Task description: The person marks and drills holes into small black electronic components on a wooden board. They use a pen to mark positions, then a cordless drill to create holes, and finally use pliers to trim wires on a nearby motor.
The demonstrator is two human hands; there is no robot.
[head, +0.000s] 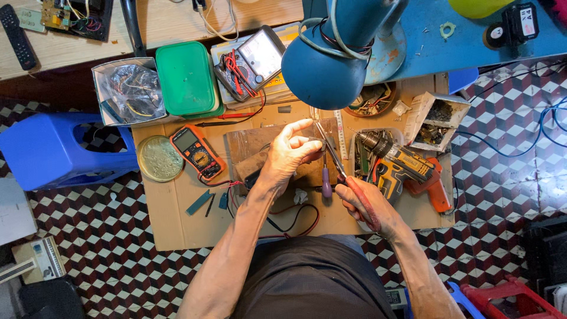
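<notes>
My right hand point(371, 205) grips the red handles of long-nose pliers point(332, 155), whose thin jaws point up toward the fingertips of my left hand point(292, 150). My left hand is raised over a brown board point(251, 147), thumb and forefinger pinched on something too small to make out at the plier tips. A purple-handled screwdriver point(326, 180) lies just below the two hands on the cardboard-covered low table point(177, 218).
An orange multimeter point(198, 152), round metal lid point(159, 158), green box point(186, 77), analog meter point(251, 62), blue desk lamp point(331, 56), yellow cordless drill point(396, 162) and orange glue gun point(434, 189) crowd the table. A blue stool point(53, 150) stands on the left.
</notes>
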